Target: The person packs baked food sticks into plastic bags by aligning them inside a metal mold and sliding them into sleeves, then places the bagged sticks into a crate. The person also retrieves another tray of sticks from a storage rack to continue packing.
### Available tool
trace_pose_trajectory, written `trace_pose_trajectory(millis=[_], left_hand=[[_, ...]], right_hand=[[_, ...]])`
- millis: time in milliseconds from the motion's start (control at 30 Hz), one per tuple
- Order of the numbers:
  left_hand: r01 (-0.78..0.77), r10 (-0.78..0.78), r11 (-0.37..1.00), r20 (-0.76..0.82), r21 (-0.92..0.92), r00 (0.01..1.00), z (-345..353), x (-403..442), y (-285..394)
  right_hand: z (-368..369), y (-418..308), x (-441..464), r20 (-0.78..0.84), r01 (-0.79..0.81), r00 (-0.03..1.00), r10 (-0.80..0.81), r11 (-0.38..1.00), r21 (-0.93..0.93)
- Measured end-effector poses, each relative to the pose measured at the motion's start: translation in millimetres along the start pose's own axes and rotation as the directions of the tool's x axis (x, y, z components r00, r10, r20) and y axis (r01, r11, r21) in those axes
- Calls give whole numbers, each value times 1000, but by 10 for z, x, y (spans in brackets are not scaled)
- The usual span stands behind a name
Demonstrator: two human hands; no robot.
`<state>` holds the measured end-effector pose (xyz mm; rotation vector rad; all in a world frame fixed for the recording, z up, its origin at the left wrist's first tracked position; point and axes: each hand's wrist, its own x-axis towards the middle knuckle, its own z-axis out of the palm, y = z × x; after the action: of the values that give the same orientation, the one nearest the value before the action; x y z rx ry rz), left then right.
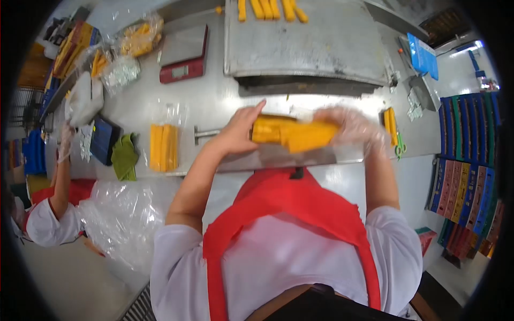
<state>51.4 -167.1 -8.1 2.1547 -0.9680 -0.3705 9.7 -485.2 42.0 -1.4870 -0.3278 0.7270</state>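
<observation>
My left hand [241, 128], bare, is closed around the left end of a bundle of yellow sticks [292, 132] at the table's front edge. A metal T-shaped handle [206, 132] pokes out to the left behind that hand; whether it joins something under the sticks is hidden. In a clear plastic glove, my right hand [350, 125] grips the right end of the bundle, slightly smeared by motion. To the left lies a clear bag of yellow sticks [164, 147]. Two loose yellow sticks [390, 127] and green scissors [400, 145] are right of my right hand.
Behind my hands stands a large metal tray [305, 48] with several yellow sticks along its far side. A red scale [184, 53], a green cloth [125, 157] and bagged yellow pieces [140, 37] are to the left. A co-worker's gloved hand [65, 142] is at far left.
</observation>
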Motion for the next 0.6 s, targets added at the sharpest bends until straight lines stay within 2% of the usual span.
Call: trace_pose_trajectory(millis=[33, 67, 133, 200, 233, 367, 400, 433, 467, 500, 533, 567, 600], left_hand=[[0, 1, 1000, 25, -10, 1000, -23, 15, -8], [4, -3, 1000, 51, -26, 999, -33, 22, -13], [19, -17, 1000, 52, -24, 999, -39, 7, 44], [40, -39, 999, 63, -22, 997, -38, 60, 62], [44, -43, 999, 60, -10, 997, -19, 65, 44], [64, -63, 998, 21, -13, 998, -15, 49, 56], [60, -60, 998, 1, -21, 998, -8, 44, 61], [59, -59, 998, -5, -20, 998, -7, 47, 58], [59, -59, 998, -21, -33, 998, 0, 43, 54], [61, -63, 997, -33, -49, 997, 18, 22, 52], [69, -71, 996, -31, -55, 997, 31, -4, 64], [72, -74, 996, -47, -46, 996, 30, -13, 85], [71, -73, 997, -71, -35, 995, 25, 1, 90]], right_hand=[[49, 26, -39, -68, -67, 997, 41, 897, -436], [116, 50, -63, -158, -158, 986, 55, 614, -774], [248, 209, -94, -270, -170, 962, -33, 700, -693], [460, 341, 118, -201, -16, 947, -250, 588, -808], [517, 177, 215, -181, -45, 969, -170, 597, -801], [440, -145, 372, -119, -29, 986, -119, 579, -815], [363, -166, 387, -97, 66, 949, -301, 489, -870], [284, -203, 443, -55, 144, 881, -471, 377, -915], [283, -681, 491, -34, 179, 848, -529, 347, -921], [88, -705, 513, -291, -28, 815, -502, 467, -884], [93, -889, 593, -378, 265, 621, -687, 637, -723], [4, -1022, 670, -451, 415, 512, -731, 671, -615], [-85, -1153, 747, -516, 570, 394, -760, 643, -511]])
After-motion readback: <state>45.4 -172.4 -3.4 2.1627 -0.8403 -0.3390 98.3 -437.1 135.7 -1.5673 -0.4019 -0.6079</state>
